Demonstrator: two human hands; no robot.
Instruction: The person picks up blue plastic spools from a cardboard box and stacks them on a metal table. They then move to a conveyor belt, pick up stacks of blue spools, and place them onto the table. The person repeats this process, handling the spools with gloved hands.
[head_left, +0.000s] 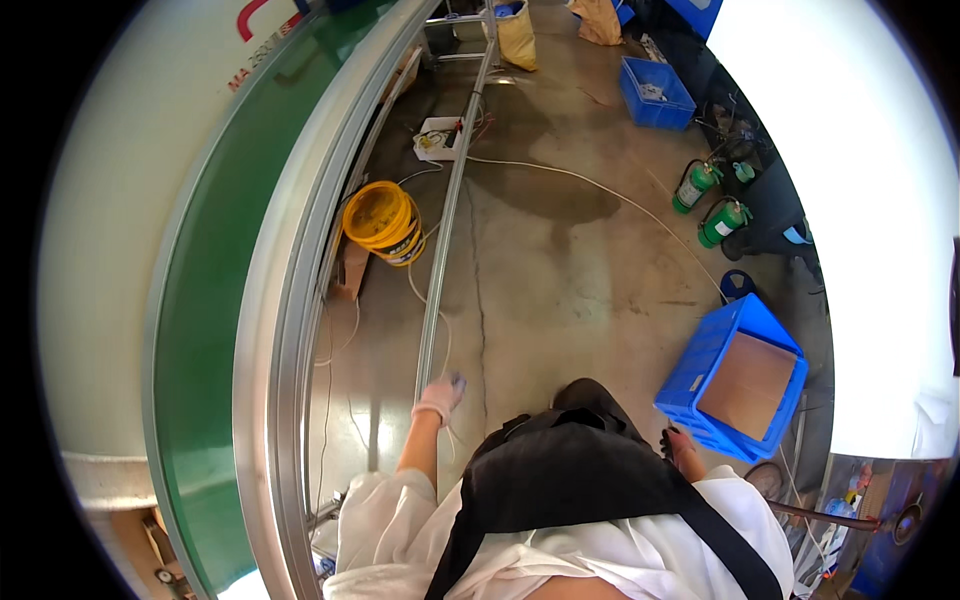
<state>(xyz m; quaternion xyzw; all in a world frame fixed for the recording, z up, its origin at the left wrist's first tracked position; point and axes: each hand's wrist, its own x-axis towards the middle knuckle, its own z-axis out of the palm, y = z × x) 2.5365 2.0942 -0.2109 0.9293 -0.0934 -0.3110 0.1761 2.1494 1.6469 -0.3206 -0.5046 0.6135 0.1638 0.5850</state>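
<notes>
Viewed from above, your left hand [440,397], in a pale glove, lies at the near end of the long metal rail [446,240]; whether its fingers are closed on the rail or merely beside it cannot be told. Your right hand [682,447], partly hidden and dark at the fingers, is at the near left corner of the large blue crate [700,345]; whether it grips or only touches the crate cannot be told. The crate stands tilted on the floor [570,310] to your right, a flat brown panel [748,385] within its opening. Left of the rail stands a yellow bucket [403,242]; farther left runs a green belt [205,300]. Beyond the crate, two green extinguishers [720,225] stand near a smaller blue bin [660,112].
</notes>
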